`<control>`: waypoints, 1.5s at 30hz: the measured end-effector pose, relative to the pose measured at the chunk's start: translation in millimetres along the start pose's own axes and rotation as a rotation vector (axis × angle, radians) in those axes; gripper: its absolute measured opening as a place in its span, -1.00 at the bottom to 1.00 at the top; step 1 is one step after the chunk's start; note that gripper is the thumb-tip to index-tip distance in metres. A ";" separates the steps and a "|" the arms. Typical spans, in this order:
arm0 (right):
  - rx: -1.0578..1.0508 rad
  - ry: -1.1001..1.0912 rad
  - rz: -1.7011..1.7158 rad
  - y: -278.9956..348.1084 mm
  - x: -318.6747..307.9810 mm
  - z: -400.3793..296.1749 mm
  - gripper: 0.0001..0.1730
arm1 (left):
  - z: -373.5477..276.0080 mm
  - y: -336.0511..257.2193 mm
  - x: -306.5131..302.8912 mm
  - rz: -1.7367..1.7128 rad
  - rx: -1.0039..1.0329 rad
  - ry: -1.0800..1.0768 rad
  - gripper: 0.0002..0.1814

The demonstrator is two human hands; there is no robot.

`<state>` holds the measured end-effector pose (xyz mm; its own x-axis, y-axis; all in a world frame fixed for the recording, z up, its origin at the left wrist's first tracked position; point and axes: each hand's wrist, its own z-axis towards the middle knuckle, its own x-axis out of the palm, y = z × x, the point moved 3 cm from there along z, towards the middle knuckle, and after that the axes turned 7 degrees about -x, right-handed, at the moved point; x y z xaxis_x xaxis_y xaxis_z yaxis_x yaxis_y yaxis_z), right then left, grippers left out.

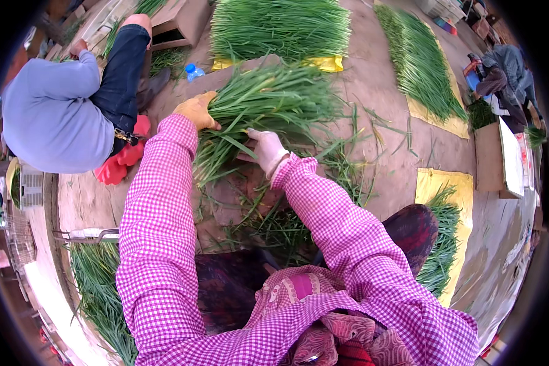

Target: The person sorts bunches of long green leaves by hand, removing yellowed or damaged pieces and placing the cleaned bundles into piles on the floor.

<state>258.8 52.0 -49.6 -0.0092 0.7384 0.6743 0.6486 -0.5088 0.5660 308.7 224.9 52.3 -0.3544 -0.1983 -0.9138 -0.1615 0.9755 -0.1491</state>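
A thick bunch of long green leaves, probably Chinese chives (274, 98), lies in front of me, its pale ends towards the lower left. My left hand (199, 111), in a yellowish glove, grips the bunch at its left side, with the thumb on top. My right hand (266, 150), in a whitish glove, is at the lower edge of the bunch, thumb and forefinger together at a leaf; the other fingers are partly hidden by leaves. Loose leaves (347, 171) are scattered on the ground right of and below my hands.
Stacked chives (279, 27) lie ahead on yellow sheeting, more (432, 68) at the upper right. Another heap (441, 247) is beside my right knee, one (96, 279) at lower left. A person in a blue top (57, 110) sits at left, near a blue-capped bottle (194, 72). Another person (508, 78) is far right.
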 end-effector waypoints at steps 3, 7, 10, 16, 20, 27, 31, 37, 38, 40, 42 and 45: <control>-0.059 0.030 -0.094 0.2 -11.0 7.3 -0.65 | -6.3 -8.8 3.3 0.057 -0.038 -0.060 -0.16; 0.201 0.093 -0.348 19.6 -28.7 -19.4 -0.42 | -32.7 -26.7 -9.9 0.227 -0.079 -0.174 -0.29; 0.192 0.245 -0.493 33.7 -40.5 -56.7 -0.36 | -48.8 -32.2 -17.7 0.267 -0.062 -0.302 -0.33; -0.055 0.290 -0.073 26.6 -34.9 -95.0 -0.41 | -99.0 -82.2 -25.2 0.441 -0.058 -0.573 -0.73; -0.173 0.096 0.113 28.4 -28.5 -121.0 -0.42 | -146.0 -128.3 27.4 0.546 -0.080 -0.635 -0.66; -0.007 -0.066 0.231 34.6 -63.9 -143.9 -0.51 | -218.2 -166.1 90.1 0.007 0.072 -0.425 -0.13; -0.040 -0.053 0.287 31.8 -67.6 -143.2 -0.55 | -211.1 -96.7 78.1 -0.780 0.049 -0.724 -0.67; -0.140 -0.037 0.317 27.1 -72.4 -139.0 -0.56 | -185.0 -64.9 93.9 -0.564 -0.236 -0.618 -0.63; -0.137 -0.045 0.298 28.9 -69.6 -142.7 -0.56 | -179.3 -68.9 103.4 -0.448 -0.222 -0.652 -0.58; -0.134 -0.063 0.262 32.9 -66.0 -149.6 -0.56 | -173.9 -82.6 111.4 -0.378 -0.285 -0.587 -0.38; -0.192 -0.053 0.215 24.4 -76.3 -142.3 -0.56 | -173.4 -87.5 112.8 -0.458 -0.330 -0.529 -0.35; -0.278 -0.022 0.136 4.4 -94.3 -124.3 -0.50 | -166.0 -81.4 123.5 -0.715 -0.336 -0.461 -0.29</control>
<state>167.9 -74.8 -51.7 0.0821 0.6629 0.7442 0.4099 -0.7031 0.5811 125.2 105.2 14.3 0.3245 -0.6171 -0.7169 -0.4862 0.5413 -0.6860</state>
